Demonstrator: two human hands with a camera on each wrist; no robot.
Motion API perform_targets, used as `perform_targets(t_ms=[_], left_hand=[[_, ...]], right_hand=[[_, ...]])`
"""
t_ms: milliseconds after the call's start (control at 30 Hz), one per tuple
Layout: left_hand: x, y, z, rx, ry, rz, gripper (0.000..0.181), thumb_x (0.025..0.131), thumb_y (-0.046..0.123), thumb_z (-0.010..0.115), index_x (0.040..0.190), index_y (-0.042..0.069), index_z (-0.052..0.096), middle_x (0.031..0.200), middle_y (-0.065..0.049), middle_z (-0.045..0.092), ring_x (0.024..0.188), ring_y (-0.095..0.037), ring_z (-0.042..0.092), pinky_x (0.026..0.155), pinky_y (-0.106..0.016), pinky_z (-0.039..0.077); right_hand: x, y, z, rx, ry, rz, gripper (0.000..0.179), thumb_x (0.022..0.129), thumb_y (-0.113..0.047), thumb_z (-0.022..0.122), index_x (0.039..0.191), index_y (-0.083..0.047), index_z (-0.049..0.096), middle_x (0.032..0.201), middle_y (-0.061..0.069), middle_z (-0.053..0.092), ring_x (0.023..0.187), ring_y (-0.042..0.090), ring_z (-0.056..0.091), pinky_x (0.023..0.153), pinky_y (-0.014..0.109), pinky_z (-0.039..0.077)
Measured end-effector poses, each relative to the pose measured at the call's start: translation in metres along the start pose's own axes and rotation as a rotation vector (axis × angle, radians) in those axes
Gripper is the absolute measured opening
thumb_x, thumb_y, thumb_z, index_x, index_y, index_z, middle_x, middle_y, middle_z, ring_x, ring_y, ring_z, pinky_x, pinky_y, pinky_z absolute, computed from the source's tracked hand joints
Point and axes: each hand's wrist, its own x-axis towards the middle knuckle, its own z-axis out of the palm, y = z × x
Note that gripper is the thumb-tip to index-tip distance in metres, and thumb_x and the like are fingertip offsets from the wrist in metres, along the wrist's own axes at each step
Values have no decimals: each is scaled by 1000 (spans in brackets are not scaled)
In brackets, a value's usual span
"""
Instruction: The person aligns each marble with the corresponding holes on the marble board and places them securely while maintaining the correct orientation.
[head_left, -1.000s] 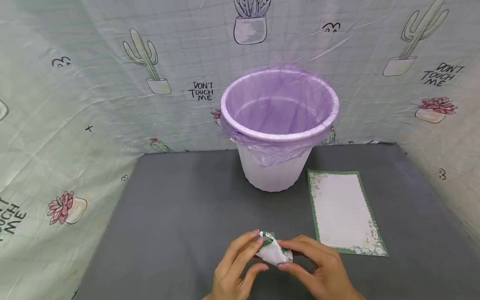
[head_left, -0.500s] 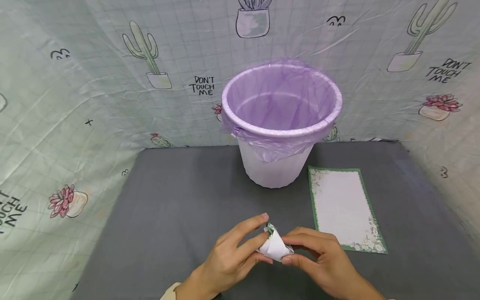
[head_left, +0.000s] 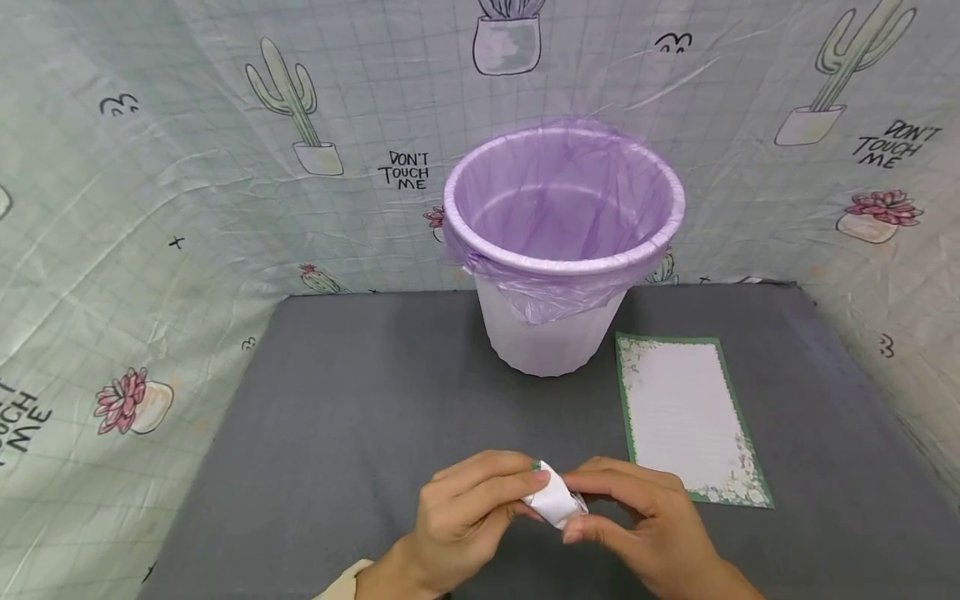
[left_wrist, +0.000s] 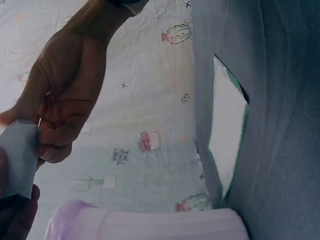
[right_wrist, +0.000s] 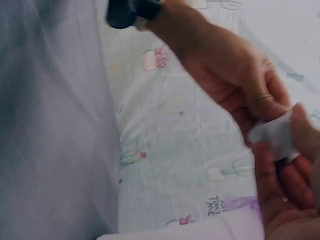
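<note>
A small folded wad of paper [head_left: 555, 502], white with a bit of green at its top, is held between both hands near the front of the table. My left hand [head_left: 467, 518] pinches its left side, with fingers over the top and the thumb below. On the other side, my right hand [head_left: 647, 518] grips it between thumb and index finger. The left wrist view shows the same paper [left_wrist: 20, 157] as a pale faceted piece at the left edge. Fingers partly cover the paper [right_wrist: 280, 135] in the right wrist view, where it looks blurred.
Behind the hands stands a white bin [head_left: 551, 337] lined with a purple bag [head_left: 570, 200]. A flat sheet of paper [head_left: 686, 417] with a green floral border lies to its right on the grey table [head_left: 360, 417]. A cactus-print cloth [head_left: 375, 100] hangs around the table.
The left fingers, raised and spread over the paper half a second ago, now lie folded down on it. Less of the paper's green side shows. The right hand keeps its grip.
</note>
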Motion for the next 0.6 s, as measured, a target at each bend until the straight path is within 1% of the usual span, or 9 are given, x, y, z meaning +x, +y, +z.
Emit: perform_targets(t_ms=[67, 167, 233, 300, 333, 400, 467, 533, 600], left_hand=[[1, 1, -1, -77, 31, -8, 16, 74, -2, 67, 87, -10, 63, 81, -16, 62, 74, -20, 61, 66, -20, 50], [2, 2, -3, -143, 41, -14, 17, 72, -4, 69, 87, -9, 63, 79, -16, 62, 72, -20, 61, 64, -21, 50], [1, 2, -4, -181, 32, -26, 17, 71, -6, 69, 87, -9, 63, 78, -16, 63, 72, -20, 62, 63, -20, 50], [0, 2, -5, -225, 15, -52, 18, 71, -6, 69, 88, -9, 63, 78, -17, 63, 72, -20, 62, 63, -21, 50], [0, 2, -6, -246, 5, -66, 18, 70, -7, 69, 87, -9, 63, 78, -17, 63, 72, -20, 62, 63, -21, 50], [-1, 3, -5, -287, -13, -113, 19, 70, -7, 69, 87, -9, 63, 78, -18, 63, 73, -21, 62, 64, -23, 51], [-1, 6, -4, -321, -23, -170, 20, 68, -9, 69, 87, -9, 63, 78, -19, 63, 74, -22, 63, 65, -25, 51], [-1, 9, -2, -346, -17, -228, 22, 65, -13, 69, 85, -9, 63, 78, -20, 63, 74, -24, 63, 65, -26, 51], [-3, 12, 0, -370, 3, -290, 23, 62, -18, 68, 83, -10, 62, 77, -20, 62, 74, -25, 63, 64, -27, 52]], right_hand=[[-2, 3, 0, 9, -11, -48, 41, 70, -1, 70, 106, 12, 56, 92, 17, 61, 77, 21, 59, 65, 26, 50], [-6, 7, -1, 33, -43, -92, 45, 71, -6, 70, 108, 13, 53, 98, 19, 59, 83, 23, 59, 65, 26, 50], [-8, 9, -3, 70, -64, -73, 46, 71, -8, 69, 110, 12, 52, 102, 20, 57, 88, 24, 57, 65, 25, 50], [-9, 8, -4, 119, -76, -18, 53, 71, -9, 68, 115, 13, 47, 108, 20, 53, 93, 24, 55, 68, 27, 50], [-8, 8, -4, 133, -83, -4, 58, 72, -11, 68, 118, 14, 44, 112, 21, 51, 96, 25, 53, 69, 29, 50], [-4, 7, -4, 143, -121, 2, 67, 72, -14, 68, 122, 17, 37, 121, 24, 45, 105, 28, 49, 76, 33, 49], [0, 5, -4, 109, -164, -29, 72, 73, -17, 66, 124, 21, 32, 127, 26, 40, 113, 32, 45, 84, 36, 45], [3, 6, -4, 65, -200, -79, 70, 75, -19, 65, 124, 21, 34, 129, 27, 39, 116, 34, 42, 88, 37, 43], [2, 5, -3, 14, -206, -93, 66, 73, -18, 66, 121, 19, 40, 127, 26, 43, 115, 34, 44, 89, 35, 41]])
